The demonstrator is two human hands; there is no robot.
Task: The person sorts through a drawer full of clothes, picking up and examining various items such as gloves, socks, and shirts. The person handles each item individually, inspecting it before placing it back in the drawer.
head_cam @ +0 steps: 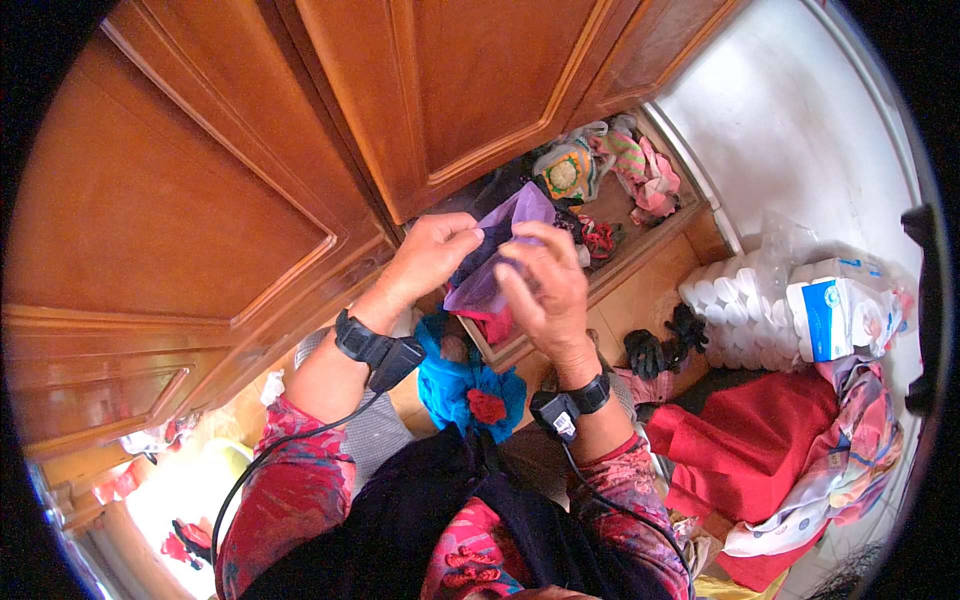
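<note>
My left hand pinches the left edge of a purple fabric bag between thumb and fingers. Dark cloth shows inside the bag's mouth. My right hand is at the bag's right side, fingers curled over it; whether they grip it is hard to tell. Beneath the bag lies red cloth at the corner of an open wooden drawer. Farther back in the drawer are a crocheted square piece, pink cloth and a red knitted item.
Wooden cabinet doors rise in front. A blue cloth item lies below the drawer. At right are wrapped paper rolls, black gloves, red fabric and a patterned scarf.
</note>
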